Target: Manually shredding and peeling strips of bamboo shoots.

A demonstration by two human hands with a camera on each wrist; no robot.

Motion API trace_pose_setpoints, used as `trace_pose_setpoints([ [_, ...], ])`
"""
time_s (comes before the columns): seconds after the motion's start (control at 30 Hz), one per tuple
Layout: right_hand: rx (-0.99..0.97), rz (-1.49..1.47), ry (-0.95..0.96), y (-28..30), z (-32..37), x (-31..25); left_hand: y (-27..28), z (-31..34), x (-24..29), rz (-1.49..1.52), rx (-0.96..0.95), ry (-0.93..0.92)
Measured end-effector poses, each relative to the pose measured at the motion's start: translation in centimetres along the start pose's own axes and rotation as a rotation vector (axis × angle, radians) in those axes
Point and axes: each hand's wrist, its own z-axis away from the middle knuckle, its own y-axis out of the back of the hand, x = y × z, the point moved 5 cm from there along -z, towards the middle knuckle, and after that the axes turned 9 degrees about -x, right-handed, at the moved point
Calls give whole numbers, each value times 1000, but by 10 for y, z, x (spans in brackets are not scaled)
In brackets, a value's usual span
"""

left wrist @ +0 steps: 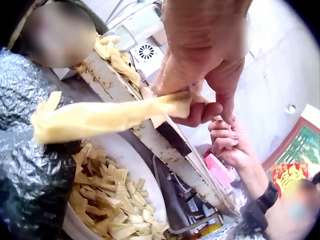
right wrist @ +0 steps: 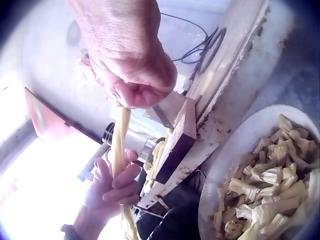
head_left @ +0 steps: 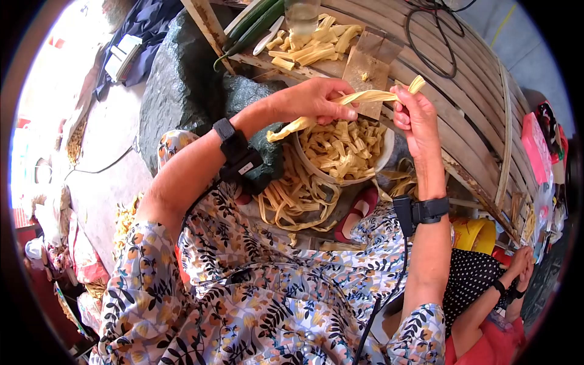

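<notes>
A long, pale yellow twisted strip [head_left: 377,96] stretches between both hands above a white bucket [head_left: 390,149] of short knotted pieces [head_left: 340,146]. The left hand [head_left: 319,100] grips it near the middle, and its free end hangs out to the left, seen large in the left wrist view as a folded strip [left wrist: 100,119]. The right hand [head_left: 418,118] pinches the strip close to its other end, which sticks up past the fingers. In the right wrist view the right hand [right wrist: 130,65] is at the top of the strip [right wrist: 120,140], the left hand [right wrist: 112,185] lower down.
Behind the bucket, a slatted bench [head_left: 456,103] holds a wooden board [head_left: 367,67], a pile of yellow pieces [head_left: 316,48], a glass, green cucumbers [head_left: 258,27] and a black cable. Long loose strips [head_left: 298,194] lie beside the bucket. Dark plastic [head_left: 176,91] stands left.
</notes>
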Motion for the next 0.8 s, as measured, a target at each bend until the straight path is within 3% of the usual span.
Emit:
trace_pose_setpoints([
  [0.1,5,0,9,1,1,-3,4,0,3,49,82,-12],
  [0.27,-24,-40,3,1,0,-9,3,-1,-4,417,-176,-6],
  [0.47,-46,-51,-6,-6,0,-4,-2,4,2,393,-116,51],
  [0.8,26,40,45,0,1,-10,-1,0,-4,381,-203,-29],
])
